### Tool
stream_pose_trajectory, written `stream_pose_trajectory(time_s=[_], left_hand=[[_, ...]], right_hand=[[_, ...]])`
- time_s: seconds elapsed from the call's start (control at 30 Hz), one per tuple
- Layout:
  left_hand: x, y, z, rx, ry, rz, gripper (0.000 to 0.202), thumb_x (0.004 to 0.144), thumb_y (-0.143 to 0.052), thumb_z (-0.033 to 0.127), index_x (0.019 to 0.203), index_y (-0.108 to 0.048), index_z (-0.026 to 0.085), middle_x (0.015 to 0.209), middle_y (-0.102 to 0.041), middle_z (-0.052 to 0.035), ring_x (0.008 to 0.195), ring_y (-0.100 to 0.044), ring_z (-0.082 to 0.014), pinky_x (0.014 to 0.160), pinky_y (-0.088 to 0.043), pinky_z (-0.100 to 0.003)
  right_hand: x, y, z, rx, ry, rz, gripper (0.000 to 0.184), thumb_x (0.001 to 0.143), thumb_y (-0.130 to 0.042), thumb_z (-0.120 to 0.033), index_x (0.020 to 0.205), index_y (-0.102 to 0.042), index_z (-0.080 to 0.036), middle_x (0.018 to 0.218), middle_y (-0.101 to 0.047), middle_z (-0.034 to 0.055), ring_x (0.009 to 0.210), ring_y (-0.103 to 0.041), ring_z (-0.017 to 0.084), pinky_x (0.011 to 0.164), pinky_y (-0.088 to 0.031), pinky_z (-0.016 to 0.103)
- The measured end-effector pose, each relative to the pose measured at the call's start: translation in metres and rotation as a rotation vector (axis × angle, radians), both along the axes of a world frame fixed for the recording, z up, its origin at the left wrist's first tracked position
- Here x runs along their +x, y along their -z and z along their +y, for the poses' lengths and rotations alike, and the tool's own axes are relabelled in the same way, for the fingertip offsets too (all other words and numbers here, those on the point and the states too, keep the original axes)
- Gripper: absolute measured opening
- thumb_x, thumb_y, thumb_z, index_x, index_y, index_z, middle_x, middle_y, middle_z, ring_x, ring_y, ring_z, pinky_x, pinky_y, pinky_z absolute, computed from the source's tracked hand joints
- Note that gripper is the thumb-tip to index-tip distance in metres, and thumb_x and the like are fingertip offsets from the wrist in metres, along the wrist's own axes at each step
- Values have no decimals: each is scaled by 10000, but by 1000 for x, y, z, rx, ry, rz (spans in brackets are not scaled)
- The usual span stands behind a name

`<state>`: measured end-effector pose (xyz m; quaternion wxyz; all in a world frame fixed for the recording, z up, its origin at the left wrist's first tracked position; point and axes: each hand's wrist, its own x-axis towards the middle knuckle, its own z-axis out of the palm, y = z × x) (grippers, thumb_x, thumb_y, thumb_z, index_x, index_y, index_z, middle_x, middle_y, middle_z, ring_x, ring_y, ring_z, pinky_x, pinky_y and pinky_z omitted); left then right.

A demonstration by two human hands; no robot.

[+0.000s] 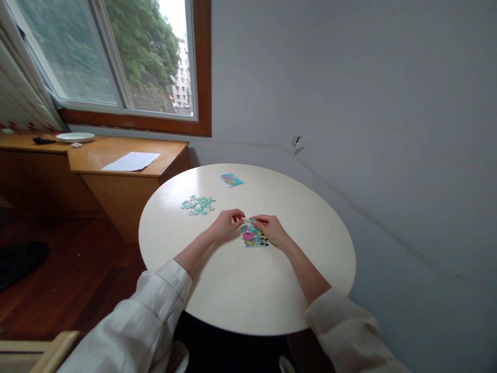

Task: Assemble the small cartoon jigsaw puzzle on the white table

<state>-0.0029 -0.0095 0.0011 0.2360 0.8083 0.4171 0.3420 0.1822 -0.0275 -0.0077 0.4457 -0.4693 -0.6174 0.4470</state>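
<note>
A small, partly joined colourful jigsaw puzzle (254, 237) lies near the middle of the round white table (240, 290). My left hand (227, 225) rests at the puzzle's left edge, fingers curled and pinched at its top corner. My right hand (272, 229) lies on its right side, fingertips pinched together at the top edge close to the left fingers. What the fingers grip, perhaps a puzzle piece, is too small to make out. A heap of loose teal puzzle pieces (198, 205) sits to the far left of my hands.
A small blue picture card (232, 180) lies at the table's far side. A wooden desk (128, 173) with a sheet of paper (131, 161) and a white plate (75, 137) stands under the window at left. Grey walls close in behind and on the right.
</note>
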Motion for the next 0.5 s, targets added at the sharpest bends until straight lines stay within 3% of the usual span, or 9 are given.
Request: stream_pose_trajectory(time_s=[0.23, 0.5], left_hand=[[3, 0, -2, -57, 76, -70, 209, 713, -547, 185, 908, -617, 159, 808, -690, -25, 731, -611, -123, 696, -456, -228], [3, -3, -8, -65, 132, -27, 292, 748, -493, 179, 1008, -623, 156, 808, -684, -29, 708, -586, -112, 701, -447, -218]], right_hand=[[-3, 0, -2, -48, -3, -9, 296, 548, -717, -396, 668, -659, -132, 595, -646, 18, 560, -573, 144, 554, -447, 268], [-1, 7, 0, 18, -68, -57, 239, 656, -631, -370, 706, -665, -140, 632, -646, 13, 589, -566, 134, 569, -440, 251]])
